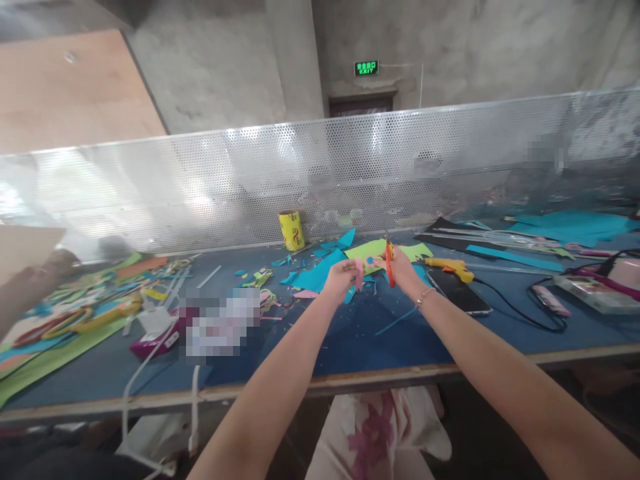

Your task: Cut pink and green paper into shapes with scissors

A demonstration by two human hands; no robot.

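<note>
My left hand (341, 279) is closed on a small strip of pink paper (359, 273), held up over the table. Close beside it, my right hand (403, 270) grips a pair of scissors (389, 263) with red-orange handles, the blades pointing away from me. A small blue piece (370, 261) shows between the two hands; what it is fixed to I cannot make out. Under and behind the hands lie blue paper (320, 272) and lime-green paper (361, 249), with small cut scraps around them.
A yellow roll (291, 231) stands near the perforated metal screen (240, 193). On the right lie a yellow glue gun (453, 269), a dark phone (463, 293) and a clear box (595, 293). A purple device (157, 340) is on the left, where another person's hand (63, 263) reaches in.
</note>
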